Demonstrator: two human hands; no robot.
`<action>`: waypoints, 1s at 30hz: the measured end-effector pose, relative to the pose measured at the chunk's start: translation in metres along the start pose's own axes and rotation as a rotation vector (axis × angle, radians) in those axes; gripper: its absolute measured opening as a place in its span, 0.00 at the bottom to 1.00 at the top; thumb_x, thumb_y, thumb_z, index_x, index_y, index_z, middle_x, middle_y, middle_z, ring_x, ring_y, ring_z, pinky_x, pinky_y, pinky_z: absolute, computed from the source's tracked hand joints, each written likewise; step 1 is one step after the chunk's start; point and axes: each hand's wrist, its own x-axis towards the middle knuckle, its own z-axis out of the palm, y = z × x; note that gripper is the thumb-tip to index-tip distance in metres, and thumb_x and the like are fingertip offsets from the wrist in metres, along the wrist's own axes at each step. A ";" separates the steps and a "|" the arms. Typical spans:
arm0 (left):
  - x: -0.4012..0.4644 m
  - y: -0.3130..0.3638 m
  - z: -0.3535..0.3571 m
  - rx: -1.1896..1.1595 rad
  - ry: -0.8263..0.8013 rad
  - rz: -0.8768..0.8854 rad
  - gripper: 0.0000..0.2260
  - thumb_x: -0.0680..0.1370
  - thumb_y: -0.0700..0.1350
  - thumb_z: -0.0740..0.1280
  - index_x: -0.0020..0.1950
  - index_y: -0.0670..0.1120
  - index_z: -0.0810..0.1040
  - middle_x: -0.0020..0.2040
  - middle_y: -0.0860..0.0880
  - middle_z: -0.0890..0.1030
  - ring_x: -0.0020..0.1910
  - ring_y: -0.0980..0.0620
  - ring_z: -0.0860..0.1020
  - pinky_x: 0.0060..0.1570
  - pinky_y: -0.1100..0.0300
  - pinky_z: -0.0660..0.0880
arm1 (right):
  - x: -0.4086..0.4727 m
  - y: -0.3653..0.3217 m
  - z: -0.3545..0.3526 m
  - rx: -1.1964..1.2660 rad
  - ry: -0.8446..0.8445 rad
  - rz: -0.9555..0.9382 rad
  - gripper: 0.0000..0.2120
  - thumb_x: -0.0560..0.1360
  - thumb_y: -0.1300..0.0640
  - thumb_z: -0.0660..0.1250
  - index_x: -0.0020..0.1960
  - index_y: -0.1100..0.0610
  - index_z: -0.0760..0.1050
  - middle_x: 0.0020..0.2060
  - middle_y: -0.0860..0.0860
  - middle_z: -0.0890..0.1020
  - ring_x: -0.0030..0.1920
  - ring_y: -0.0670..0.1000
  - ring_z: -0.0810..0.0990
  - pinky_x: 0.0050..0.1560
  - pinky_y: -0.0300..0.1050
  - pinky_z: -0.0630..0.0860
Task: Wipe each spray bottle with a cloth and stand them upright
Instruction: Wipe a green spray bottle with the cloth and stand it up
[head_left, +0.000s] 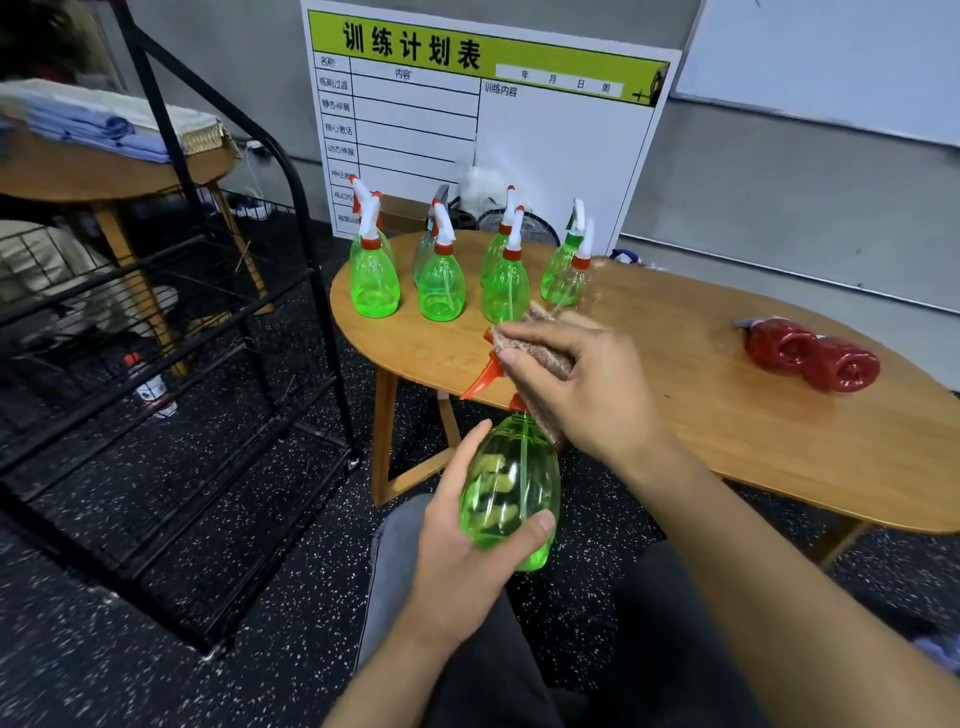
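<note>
My left hand grips a green spray bottle by its body, held over my lap with its orange trigger pointing left. My right hand holds a brown cloth wrapped over the bottle's spray head and neck. Several green spray bottles with white and orange heads stand upright in rows at the far left end of the wooden table. Two red bottles lie on their sides at the table's right.
A black metal rack stands to the left on the speckled floor. A white schedule board leans on the wall behind the table. Another round table with folded cloths is at far left.
</note>
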 end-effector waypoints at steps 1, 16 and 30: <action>0.000 -0.001 0.000 -0.005 0.002 0.002 0.39 0.72 0.30 0.79 0.79 0.52 0.69 0.63 0.57 0.85 0.62 0.55 0.84 0.57 0.67 0.78 | -0.001 -0.001 0.002 0.031 -0.031 -0.018 0.16 0.77 0.42 0.71 0.63 0.44 0.83 0.48 0.41 0.81 0.44 0.40 0.80 0.47 0.41 0.80; 0.007 -0.005 -0.002 -0.305 0.123 -0.049 0.31 0.73 0.50 0.78 0.75 0.62 0.74 0.70 0.49 0.81 0.70 0.46 0.79 0.65 0.50 0.79 | -0.103 0.020 0.043 0.948 0.293 0.614 0.15 0.74 0.54 0.72 0.59 0.54 0.86 0.59 0.53 0.86 0.63 0.56 0.84 0.70 0.64 0.75; 0.008 -0.004 -0.002 -0.211 0.044 -0.022 0.33 0.72 0.57 0.76 0.77 0.61 0.72 0.70 0.51 0.81 0.69 0.48 0.80 0.67 0.48 0.78 | -0.114 0.024 0.052 1.033 0.314 0.638 0.13 0.74 0.55 0.72 0.58 0.50 0.87 0.63 0.54 0.84 0.66 0.55 0.82 0.72 0.62 0.73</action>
